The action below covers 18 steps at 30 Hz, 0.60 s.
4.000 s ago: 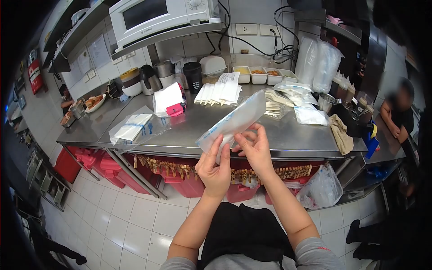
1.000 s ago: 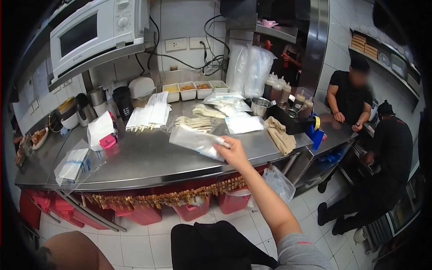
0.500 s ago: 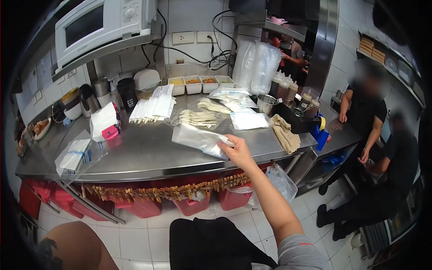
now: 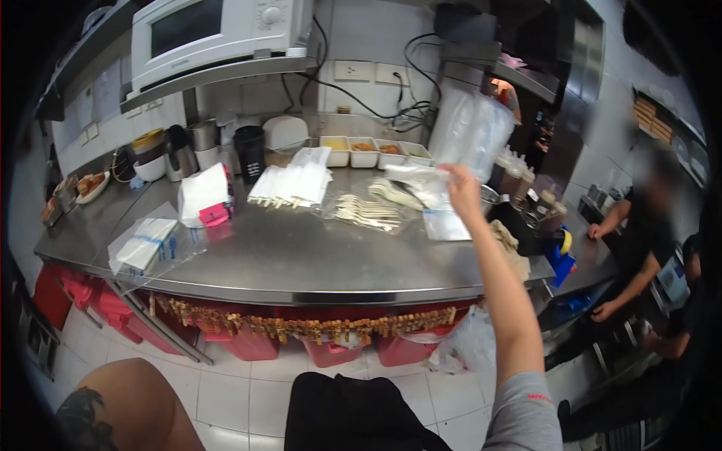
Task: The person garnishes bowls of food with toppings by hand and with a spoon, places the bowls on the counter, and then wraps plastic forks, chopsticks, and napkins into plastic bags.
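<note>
My right hand (image 4: pixel 462 189) reaches over the back right of the steel counter, fingers closed on the end of a clear plastic bag (image 4: pixel 412 174). The bag stretches left from my fingers above a pile of plastic packets; whether it touches them I cannot tell. Just below the hand lies a flat white packet (image 4: pixel 447 226). To the left, pale disposable spoons (image 4: pixel 366 212) rest on clear plastic, with white paper-sleeved utensils (image 4: pixel 293 179) beyond them. My left hand is out of view; only a tattooed bare limb (image 4: pixel 135 402) shows at lower left.
White food tubs (image 4: pixel 364 158) line the wall behind the spoons. A microwave (image 4: pixel 218 37) hangs above on a shelf. Sauce bottles (image 4: pixel 517 177), a cloth (image 4: pixel 509 252) and a blue tape dispenser (image 4: pixel 560 264) sit at right. Two people in black stand beyond; one person's hand (image 4: pixel 604 311) shows.
My right hand has moved up and away from the counter's front, carrying the plastic bag back over the packet pile. The whole view has shifted, so the counter items appear farther right.
</note>
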Each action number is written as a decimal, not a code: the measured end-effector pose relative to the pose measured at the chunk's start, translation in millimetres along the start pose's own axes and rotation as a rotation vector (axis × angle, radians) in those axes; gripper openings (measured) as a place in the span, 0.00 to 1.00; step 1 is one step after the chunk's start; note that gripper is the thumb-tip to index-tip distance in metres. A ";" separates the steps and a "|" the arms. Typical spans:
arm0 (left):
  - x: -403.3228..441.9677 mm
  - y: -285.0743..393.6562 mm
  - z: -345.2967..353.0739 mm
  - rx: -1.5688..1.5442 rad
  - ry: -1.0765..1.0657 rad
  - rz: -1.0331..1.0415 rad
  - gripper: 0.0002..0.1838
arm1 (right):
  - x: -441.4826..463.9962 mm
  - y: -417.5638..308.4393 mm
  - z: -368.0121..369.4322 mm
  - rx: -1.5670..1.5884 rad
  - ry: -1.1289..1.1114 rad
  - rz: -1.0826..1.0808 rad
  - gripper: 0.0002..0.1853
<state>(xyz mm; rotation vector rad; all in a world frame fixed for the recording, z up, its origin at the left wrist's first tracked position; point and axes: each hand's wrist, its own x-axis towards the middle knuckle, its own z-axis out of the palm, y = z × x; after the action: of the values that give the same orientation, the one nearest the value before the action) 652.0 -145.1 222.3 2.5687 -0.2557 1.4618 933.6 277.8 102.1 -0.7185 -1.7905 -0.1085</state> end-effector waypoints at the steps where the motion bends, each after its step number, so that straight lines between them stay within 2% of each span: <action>1: 1.0 -1.2 -3.1 0.000 0.001 -0.008 0.15 | 17.4 0.4 0.3 -0.102 0.020 -0.049 0.20; 2: 0.3 -0.9 -5.1 0.003 -0.001 -0.014 0.15 | 31.6 9.8 0.3 -0.202 0.020 -0.110 0.19; 3: 0.6 -1.6 -7.2 0.010 -0.006 -0.011 0.15 | 44.0 32.4 1.7 -0.404 -0.101 -0.111 0.21; 4: -0.3 -1.2 -9.1 0.012 -0.005 -0.010 0.15 | 44.6 46.5 0.4 -0.620 -0.270 -0.051 0.25; 6: -2.0 2.5 -15.3 0.015 0.011 0.000 0.14 | 37.7 71.2 16.0 -0.886 -0.407 0.167 0.29; 10: -3.8 13.7 -45.7 -0.034 0.102 0.102 0.14 | 15.1 37.3 63.2 -0.561 -0.442 0.074 0.28; 13: -16.7 -3.7 -77.8 0.044 0.289 0.134 0.13 | 0.2 -41.6 99.3 -0.291 -0.521 -0.071 0.25; 15: -47.0 -52.8 -105.4 0.364 0.494 -0.060 0.13 | -11.8 -86.8 119.0 -0.137 -0.565 -0.204 0.22; 16: -72.4 -84.8 -118.3 0.731 0.562 -0.216 0.10 | -16.9 -110.8 127.3 -0.077 -0.570 -0.281 0.19; 17: -97.0 -106.7 -120.9 0.791 0.645 -0.429 0.10 | -23.5 -128.0 133.8 -0.021 -0.574 -0.358 0.17; 18: -126.0 -122.6 -132.2 0.960 0.607 -0.570 0.13 | -35.4 -135.3 141.4 0.053 -0.626 -0.372 0.16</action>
<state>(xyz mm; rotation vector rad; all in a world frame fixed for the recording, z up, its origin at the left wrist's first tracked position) 507.3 12.8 172.0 2.1665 1.4239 2.3000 750.7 212.8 58.6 -0.3893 -2.5060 -0.0877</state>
